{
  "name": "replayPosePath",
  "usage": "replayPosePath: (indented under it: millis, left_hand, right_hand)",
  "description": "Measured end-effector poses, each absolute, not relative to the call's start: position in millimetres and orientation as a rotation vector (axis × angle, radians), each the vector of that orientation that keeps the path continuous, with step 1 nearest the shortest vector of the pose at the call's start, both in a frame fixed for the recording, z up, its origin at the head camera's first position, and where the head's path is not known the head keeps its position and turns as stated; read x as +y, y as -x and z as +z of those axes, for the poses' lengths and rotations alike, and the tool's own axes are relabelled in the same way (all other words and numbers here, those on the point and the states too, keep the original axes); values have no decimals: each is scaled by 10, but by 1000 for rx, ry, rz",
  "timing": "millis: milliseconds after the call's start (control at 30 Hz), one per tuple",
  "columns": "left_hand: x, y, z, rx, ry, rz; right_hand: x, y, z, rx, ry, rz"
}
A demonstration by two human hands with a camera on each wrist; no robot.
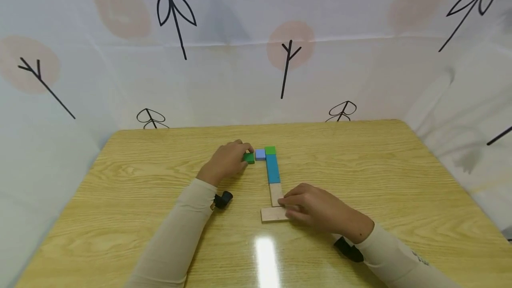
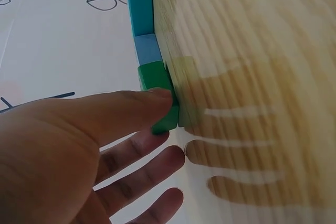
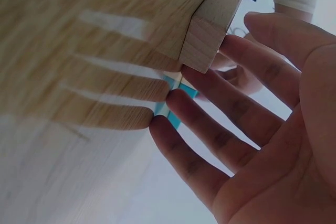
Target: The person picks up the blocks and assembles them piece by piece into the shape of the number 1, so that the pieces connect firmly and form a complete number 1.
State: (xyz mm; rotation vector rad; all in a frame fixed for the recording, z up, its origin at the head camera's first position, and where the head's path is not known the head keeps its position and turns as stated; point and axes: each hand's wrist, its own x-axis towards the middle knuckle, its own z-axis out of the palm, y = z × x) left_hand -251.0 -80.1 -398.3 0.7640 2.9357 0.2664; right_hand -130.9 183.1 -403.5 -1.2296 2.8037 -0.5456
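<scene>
My left hand (image 1: 226, 160) pinches a dark green block (image 1: 249, 158) between thumb and index finger at the far middle of the table. In the left wrist view the thumb lies over that block, and the other fingers are spread. Just right of it sits a periwinkle block (image 1: 260, 155), against a light green block (image 1: 270, 150). From there a long blue block (image 1: 273, 168) and a plain wooden block (image 1: 275, 194) run toward me. A wooden block (image 1: 274, 215) lies crosswise at the near end. My right hand (image 1: 320, 208), fingers loosely extended, touches its right end.
The wood-grain table (image 1: 140, 199) is glossy and reflects the hands. A white patterned cloth (image 1: 224, 83) stands behind it and along both sides. Each wrist wears a small black camera, such as the left one (image 1: 223, 200).
</scene>
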Motion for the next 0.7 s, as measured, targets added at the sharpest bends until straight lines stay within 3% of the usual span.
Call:
replayPosePath:
  millis: [700]
  left_hand:
    - [-833,2463,-4023,2972,-787,348]
  right_hand:
    - [1817,1309,-4039,2802,1252,-522]
